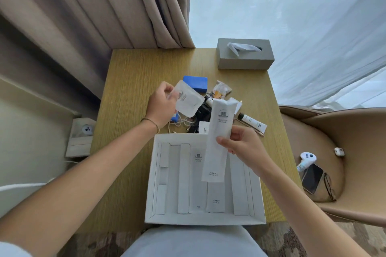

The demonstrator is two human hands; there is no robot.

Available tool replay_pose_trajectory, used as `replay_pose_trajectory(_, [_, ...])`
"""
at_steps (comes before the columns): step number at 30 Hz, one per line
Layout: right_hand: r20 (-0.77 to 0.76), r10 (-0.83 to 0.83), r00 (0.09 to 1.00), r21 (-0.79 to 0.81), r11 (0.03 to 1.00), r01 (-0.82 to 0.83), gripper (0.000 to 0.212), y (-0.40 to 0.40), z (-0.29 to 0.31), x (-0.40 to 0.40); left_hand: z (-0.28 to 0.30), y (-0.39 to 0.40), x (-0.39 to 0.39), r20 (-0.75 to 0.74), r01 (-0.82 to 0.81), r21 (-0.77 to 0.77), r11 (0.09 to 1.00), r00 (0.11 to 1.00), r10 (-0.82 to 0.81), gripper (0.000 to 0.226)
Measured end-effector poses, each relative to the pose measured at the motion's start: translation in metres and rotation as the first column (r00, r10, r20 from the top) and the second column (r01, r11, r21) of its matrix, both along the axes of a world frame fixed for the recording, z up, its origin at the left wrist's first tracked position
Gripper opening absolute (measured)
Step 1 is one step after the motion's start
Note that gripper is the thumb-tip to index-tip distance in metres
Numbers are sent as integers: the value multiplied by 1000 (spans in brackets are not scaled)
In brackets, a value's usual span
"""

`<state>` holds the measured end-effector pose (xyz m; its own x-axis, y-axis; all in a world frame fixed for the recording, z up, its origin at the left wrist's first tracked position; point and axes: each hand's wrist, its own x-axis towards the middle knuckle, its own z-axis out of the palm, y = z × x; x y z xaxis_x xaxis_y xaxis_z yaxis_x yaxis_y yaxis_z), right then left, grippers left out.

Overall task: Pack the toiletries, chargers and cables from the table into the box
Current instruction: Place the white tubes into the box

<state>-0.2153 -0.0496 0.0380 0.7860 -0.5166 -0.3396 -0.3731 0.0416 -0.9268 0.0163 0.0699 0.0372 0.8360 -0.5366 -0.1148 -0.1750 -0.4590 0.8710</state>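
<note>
Head view: both hands are loaded, so the step in hand is carrying toiletry packets from the pile to the white box (pixel 205 220), which sits at the near edge of the wooden table (pixel 133 81).

The right hand (pixel 240 142) pinches a long white sachet (pixel 218 137) at about mid-length, thumb on its face and fingers behind. Below the grip the sachet hangs over the box's middle compartments; above the grip its top end reaches back over the pile. Beneath it, two similar sachets already lie flat in the box.

The left hand (pixel 161 103) is closed on the edge of a small translucent pouch (pixel 189 98), held up above the tangle of white cables (pixel 179 123) and dark chargers. Beyond that grip lie a blue box (pixel 196 83) and a snack packet (pixel 221 89); to its right, a small tube (pixel 252 121).

Next, I judge, the long sachet should be lowered parallel to the dividers into a free slot and let go, then the pouch brought over. Cables, chargers and tube remain unpacked.
</note>
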Motion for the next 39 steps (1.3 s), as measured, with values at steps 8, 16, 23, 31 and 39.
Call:
replay_pose_trajectory(8, [-249,115,962,-6,993,-121,19,40,-37,-16,17,41,-17,-621,-399,-250,882,765,170,16])
replay_pose_trajectory(16, [-443,112,890,-2,992,-126,22,60,-72,-21,20,70,-32,-638,-379,-277,883,759,126,38])
replay_pose_trajectory(23, [-558,113,822,23,992,-120,23,64,-94,-8,15,89,-42,-475,-234,-169,958,871,129,28])
replay_pose_trajectory(31, [-618,110,779,-11,989,-148,18,74,-108,3,12,106,-47,-285,51,-4,999,957,-50,23])
replay_pose_trajectory(39, [-718,131,683,-237,877,-417,46,76,-114,-1,7,98,-56,-47,260,259,930,965,-257,15])
